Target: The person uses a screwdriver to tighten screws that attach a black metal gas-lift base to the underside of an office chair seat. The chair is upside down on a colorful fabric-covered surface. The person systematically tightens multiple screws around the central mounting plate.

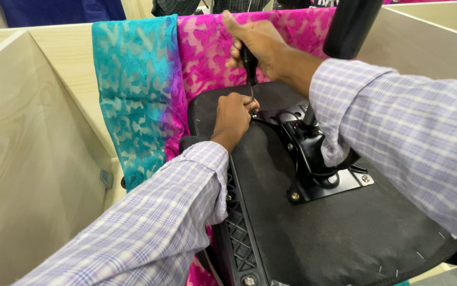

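Screwdriver stands nearly upright over the upturned chair seat, handle at 12 o'clock, tip pointing down toward 6 o'clock onto the front edge of the black metal bracket.

Nearest the camera, the seat's black fabric underside fills the lower right, with a ribbed plastic strip along its left edge and a bolted plate at centre.

Farther in, the left hand comes up from 7 o'clock, fingers pinched closed right at the driver's tip. It seems to steady a small screw there, though the screw itself is too small to make out.

Just above it, the right hand reaches in from 3 o'clock, fist closed around the black handle, thumb raised. The right hand sits directly at 12 o'clock of the left, so the tool's long axis runs between them, top hand to bottom hand. The left hand is the one nearer the tip.

Behind, a pink cloth and a teal cloth hang over a wooden partition.
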